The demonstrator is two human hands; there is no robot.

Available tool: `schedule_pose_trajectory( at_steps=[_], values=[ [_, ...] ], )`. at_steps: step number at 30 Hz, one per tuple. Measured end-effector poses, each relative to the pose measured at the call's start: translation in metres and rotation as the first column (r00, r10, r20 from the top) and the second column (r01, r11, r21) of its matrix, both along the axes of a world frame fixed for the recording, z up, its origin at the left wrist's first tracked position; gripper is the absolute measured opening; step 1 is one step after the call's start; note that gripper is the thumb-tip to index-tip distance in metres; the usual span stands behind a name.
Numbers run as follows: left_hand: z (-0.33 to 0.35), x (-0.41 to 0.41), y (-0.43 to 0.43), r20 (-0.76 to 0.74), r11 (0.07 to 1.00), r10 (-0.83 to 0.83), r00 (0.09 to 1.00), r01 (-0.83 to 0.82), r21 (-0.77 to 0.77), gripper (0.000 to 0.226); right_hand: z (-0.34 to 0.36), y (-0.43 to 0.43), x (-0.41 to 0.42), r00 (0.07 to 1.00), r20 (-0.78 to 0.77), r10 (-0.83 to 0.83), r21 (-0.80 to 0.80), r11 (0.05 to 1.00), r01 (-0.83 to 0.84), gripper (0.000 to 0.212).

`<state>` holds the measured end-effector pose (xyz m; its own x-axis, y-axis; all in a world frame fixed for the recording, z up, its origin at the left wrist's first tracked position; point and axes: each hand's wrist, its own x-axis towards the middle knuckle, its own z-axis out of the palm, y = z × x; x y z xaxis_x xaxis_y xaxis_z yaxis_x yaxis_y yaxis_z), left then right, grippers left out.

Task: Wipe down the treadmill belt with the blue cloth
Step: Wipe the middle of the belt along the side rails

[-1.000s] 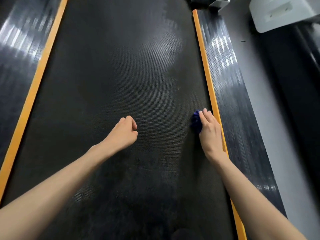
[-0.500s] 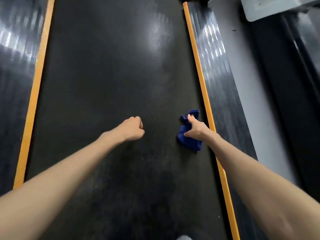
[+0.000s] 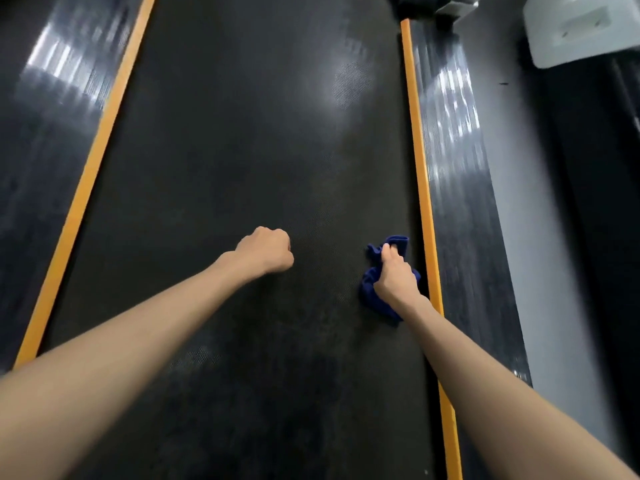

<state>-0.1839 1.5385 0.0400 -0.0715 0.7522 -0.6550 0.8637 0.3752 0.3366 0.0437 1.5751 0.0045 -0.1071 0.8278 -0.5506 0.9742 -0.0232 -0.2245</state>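
The black textured treadmill belt [image 3: 242,150] fills the middle of the view, running away from me. My right hand [image 3: 396,277] grips the bunched blue cloth [image 3: 372,294] near the belt's right edge, close to the orange strip. Part of the cloth sticks out above my fingers and part hangs below my wrist. My left hand [image 3: 268,252] is a closed fist holding nothing, with its knuckles on the middle of the belt.
Orange strips [image 3: 420,188] line both sides of the belt, with ribbed dark side rails [image 3: 457,174] beyond them. Grey floor lies to the right. A white object [image 3: 581,29] sits at the top right corner.
A second ago my right hand lay flat on the cloth at the belt's edge. It has since curled round the cloth and bunched it up. My left fist has stayed in place.
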Motion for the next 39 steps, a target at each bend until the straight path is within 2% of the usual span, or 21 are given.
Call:
schedule_pose_trajectory(
  at_steps=[3, 6, 10, 15, 17, 21, 26, 29, 32, 34, 36, 37, 38, 39],
  values=[
    [0.000, -0.012, -0.015, -0.122, 0.998, 0.054, 0.991, -0.050, 0.032, 0.034, -0.002, 0.003, 0.001, 1.000, -0.007, 0.022, 0.022, 1.000, -0.022, 0.075],
    [0.004, -0.015, -0.030, -0.206, 0.999, -0.030, 0.978, 0.034, 0.016, 0.039, -0.005, 0.001, -0.001, 1.000, 0.008, 0.000, 0.043, 0.999, 0.000, 0.073],
    [0.011, -0.016, -0.033, -0.235, 0.994, -0.088, 0.968, 0.100, 0.038, 0.041, -0.007, -0.001, 0.003, 0.999, -0.042, -0.003, 0.063, 0.998, 0.006, 0.075],
    [-0.004, -0.011, -0.035, -0.212, 0.999, -0.053, 0.976, 0.051, -0.016, 0.037, -0.018, -0.010, 0.009, 0.989, -0.141, -0.039, 0.065, 0.997, 0.049, 0.075],
    [-0.011, -0.010, -0.038, -0.230, 0.999, -0.024, 0.973, 0.034, 0.036, 0.036, -0.024, -0.013, 0.009, 0.987, -0.155, -0.033, 0.091, 0.995, 0.047, 0.075],
    [-0.022, -0.027, -0.043, -0.333, 0.972, 0.052, 0.941, 0.030, 0.235, 0.038, -0.031, -0.014, 0.011, 0.985, -0.170, -0.040, 0.137, 0.988, 0.064, 0.074],
    [-0.028, -0.042, -0.052, -0.313, 0.941, 0.064, 0.947, 0.047, 0.335, 0.039, -0.039, -0.027, 0.012, 0.978, -0.207, -0.027, 0.299, 0.950, 0.090, 0.068],
    [-0.036, -0.039, -0.051, -0.301, 0.931, 0.055, 0.952, 0.061, 0.361, 0.042, -0.045, -0.029, 0.012, 0.960, -0.275, -0.046, 0.334, 0.932, 0.140, 0.065],
    [-0.040, -0.036, -0.054, -0.241, 0.924, 0.103, 0.965, -0.004, 0.382, 0.045, -0.051, -0.030, 0.012, 0.923, -0.377, -0.080, 0.359, 0.906, 0.226, 0.061],
    [-0.040, -0.035, -0.058, -0.179, 0.915, 0.156, 0.971, -0.074, 0.396, 0.047, -0.052, -0.039, 0.008, 0.904, -0.418, -0.088, 0.431, 0.857, 0.283, 0.053],
    [-0.039, -0.036, -0.062, -0.136, 0.899, 0.193, 0.972, -0.120, 0.421, 0.050, -0.055, -0.056, -0.008, 0.928, -0.369, -0.047, 0.518, 0.819, 0.247, 0.049],
    [-0.039, -0.038, -0.063, -0.119, 0.894, 0.207, 0.971, -0.138, 0.427, 0.050, -0.056, -0.065, -0.022, 0.938, -0.345, 0.027, 0.547, 0.818, 0.177, 0.049],
    [-0.039, -0.039, -0.063, -0.105, 0.892, 0.215, 0.971, -0.152, 0.426, 0.051, -0.058, -0.074, -0.035, 0.934, -0.318, 0.162, 0.580, 0.813, 0.056, 0.047],
    [-0.038, -0.040, -0.063, -0.095, 0.891, 0.219, 0.971, -0.159, 0.424, 0.051, -0.060, -0.080, -0.044, 0.892, -0.281, 0.353, 0.605, 0.787, -0.121, 0.045]
  ],
)
